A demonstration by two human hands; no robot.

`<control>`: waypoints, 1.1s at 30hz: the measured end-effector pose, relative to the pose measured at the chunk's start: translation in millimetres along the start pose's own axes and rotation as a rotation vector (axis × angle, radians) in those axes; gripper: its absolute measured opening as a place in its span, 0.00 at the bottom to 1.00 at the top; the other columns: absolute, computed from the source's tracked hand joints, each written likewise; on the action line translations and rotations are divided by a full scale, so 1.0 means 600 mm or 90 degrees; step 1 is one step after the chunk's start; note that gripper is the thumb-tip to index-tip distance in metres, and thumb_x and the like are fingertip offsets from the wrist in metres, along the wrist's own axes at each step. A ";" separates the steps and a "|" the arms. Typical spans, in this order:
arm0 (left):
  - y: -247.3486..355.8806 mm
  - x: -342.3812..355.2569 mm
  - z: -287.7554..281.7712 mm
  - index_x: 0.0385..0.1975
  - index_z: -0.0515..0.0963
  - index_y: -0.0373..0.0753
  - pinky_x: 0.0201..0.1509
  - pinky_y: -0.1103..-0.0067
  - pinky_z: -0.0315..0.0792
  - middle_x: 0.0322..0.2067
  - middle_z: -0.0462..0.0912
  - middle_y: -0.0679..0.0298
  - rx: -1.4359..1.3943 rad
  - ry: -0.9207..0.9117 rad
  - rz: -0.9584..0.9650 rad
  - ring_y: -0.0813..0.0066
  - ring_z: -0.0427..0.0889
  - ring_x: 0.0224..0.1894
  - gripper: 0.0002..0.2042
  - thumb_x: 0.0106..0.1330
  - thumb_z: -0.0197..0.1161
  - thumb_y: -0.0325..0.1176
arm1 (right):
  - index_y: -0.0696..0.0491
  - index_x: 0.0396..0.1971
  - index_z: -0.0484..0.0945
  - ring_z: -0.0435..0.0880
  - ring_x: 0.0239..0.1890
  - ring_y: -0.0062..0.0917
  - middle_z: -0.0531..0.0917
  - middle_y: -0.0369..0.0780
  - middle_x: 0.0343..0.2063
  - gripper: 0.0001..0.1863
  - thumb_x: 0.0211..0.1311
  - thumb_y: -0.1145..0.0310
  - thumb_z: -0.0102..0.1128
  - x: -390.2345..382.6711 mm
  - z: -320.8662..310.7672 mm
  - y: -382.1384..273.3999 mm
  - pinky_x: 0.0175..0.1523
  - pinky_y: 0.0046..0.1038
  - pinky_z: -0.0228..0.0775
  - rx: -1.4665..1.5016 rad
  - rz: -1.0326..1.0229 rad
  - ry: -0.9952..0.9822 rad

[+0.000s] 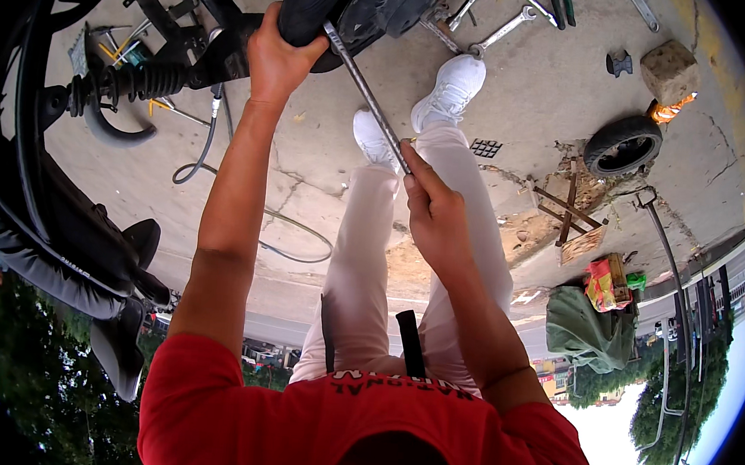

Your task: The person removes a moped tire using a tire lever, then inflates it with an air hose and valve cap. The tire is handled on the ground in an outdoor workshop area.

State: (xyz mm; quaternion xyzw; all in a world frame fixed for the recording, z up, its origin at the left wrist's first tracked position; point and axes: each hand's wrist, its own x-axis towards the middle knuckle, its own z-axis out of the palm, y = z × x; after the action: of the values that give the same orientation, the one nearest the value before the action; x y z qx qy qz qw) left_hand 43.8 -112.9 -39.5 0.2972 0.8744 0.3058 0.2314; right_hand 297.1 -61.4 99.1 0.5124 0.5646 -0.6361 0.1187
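The dark vehicle takes up the left side and upper edge of the view; with its frame and coil-spring shock absorber, it looks far too heavy for one hand to shift. Its black tyre sits at the top, just left of the middle. The rubber is probably thick and stiff, giving only a little under pressure, grippy when dry and hardly fragile; the rounded outer edge seems the best place to take hold. The long metal bar slants from the tyre down across the space above the person's legs. It is likely rigid, fairly weighty and smooth enough to turn in an oily palm, so the end away from the tyre should give the surest leverage. The left hand holds the tyre's edge between thumb and fingers, though how far the fingertips curl behind cannot be told. The right hand grips the bar's near end narrowly, forefinger along the shaft. The bar's far tip lies against the tyre, near the left thumb.
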 end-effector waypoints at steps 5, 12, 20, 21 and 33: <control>-0.002 -0.011 0.001 0.39 0.72 0.35 0.38 0.70 0.77 0.29 0.83 0.48 0.034 -0.042 0.002 0.51 0.84 0.34 0.26 0.42 0.73 0.40 | 0.45 0.61 0.70 0.64 0.17 0.17 0.74 0.41 0.16 0.22 0.68 0.72 0.49 -0.019 0.010 0.041 0.28 0.21 0.64 0.130 0.092 -0.030; 0.005 -0.030 -0.003 0.49 0.69 0.32 0.47 0.73 0.74 0.38 0.81 0.49 -0.037 -0.105 -0.040 0.61 0.82 0.41 0.31 0.45 0.75 0.37 | 0.47 0.62 0.70 0.63 0.22 0.14 0.69 0.33 0.22 0.21 0.69 0.73 0.48 -0.054 0.035 0.096 0.29 0.18 0.60 0.104 0.156 -0.019; -0.028 -0.062 -0.002 0.54 0.67 0.29 0.56 0.73 0.69 0.50 0.74 0.48 -0.042 -0.034 -0.002 0.61 0.76 0.51 0.40 0.42 0.80 0.42 | 0.47 0.60 0.71 0.69 0.20 0.17 0.77 0.40 0.20 0.20 0.68 0.71 0.49 -0.023 0.067 0.131 0.32 0.22 0.66 0.111 0.090 -0.031; -0.037 -0.069 0.000 0.54 0.67 0.29 0.57 0.73 0.69 0.51 0.74 0.48 -0.042 -0.037 0.010 0.61 0.75 0.53 0.41 0.41 0.81 0.42 | 0.47 0.60 0.71 0.68 0.20 0.16 0.76 0.39 0.19 0.21 0.68 0.71 0.49 -0.022 0.066 0.136 0.31 0.21 0.65 0.114 0.115 -0.045; -0.115 -0.089 0.028 0.49 0.68 0.31 0.49 0.74 0.74 0.41 0.81 0.49 -0.096 -0.065 0.015 0.63 0.81 0.44 0.37 0.39 0.81 0.38 | 0.47 0.60 0.71 0.62 0.22 0.12 0.69 0.32 0.18 0.21 0.68 0.72 0.50 -0.009 0.070 0.128 0.30 0.17 0.61 0.148 0.171 -0.067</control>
State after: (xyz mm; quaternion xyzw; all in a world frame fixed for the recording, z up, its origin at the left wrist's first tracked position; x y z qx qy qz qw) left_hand 66.0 -185.4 -85.7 0.3046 0.8323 0.3582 0.2937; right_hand 333.9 -124.6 50.5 0.5596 0.4069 -0.7013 0.1717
